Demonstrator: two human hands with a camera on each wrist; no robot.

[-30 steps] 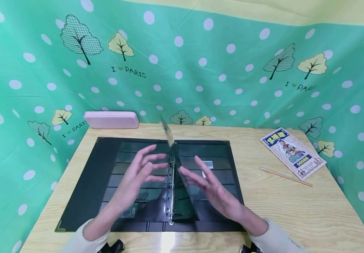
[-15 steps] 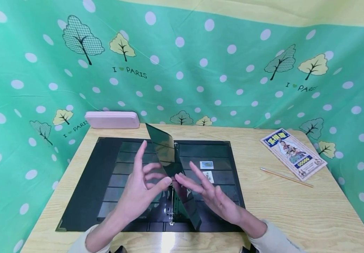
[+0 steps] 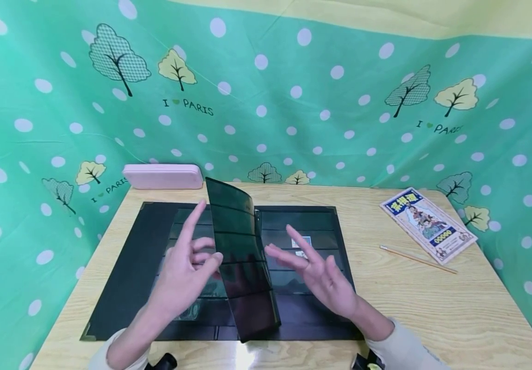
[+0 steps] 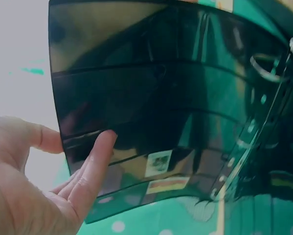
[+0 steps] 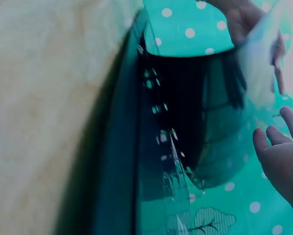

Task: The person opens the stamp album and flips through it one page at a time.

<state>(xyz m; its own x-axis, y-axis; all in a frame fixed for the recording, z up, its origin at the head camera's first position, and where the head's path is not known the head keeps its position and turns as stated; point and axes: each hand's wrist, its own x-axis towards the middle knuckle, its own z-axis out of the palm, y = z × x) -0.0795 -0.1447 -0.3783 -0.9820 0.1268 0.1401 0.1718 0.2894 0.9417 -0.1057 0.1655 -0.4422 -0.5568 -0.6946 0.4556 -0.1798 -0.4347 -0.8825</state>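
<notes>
A black ring-bound stamp album lies spread on the wooden table. One dark, glossy page stands up from the rings, bowed and leaning left. Its outer edge is pinched by my left hand, thumb on one face and fingers on the other; the left wrist view shows this grip. Over the right-hand page, my right hand hovers with fingers spread, holding nothing. Two small stamps sit in that page's rows, partly behind the right fingers. Metal rings run along the spine.
A pink case stands at the back left of the table. To the right lie a pencil and a colourful printed booklet. A green dotted curtain hangs behind and at both sides.
The raised page has swung from nearly upright over the spine toward the left, now in my left hand's pinch. My left hand has drawn left; my right hand has come away from the page.
</notes>
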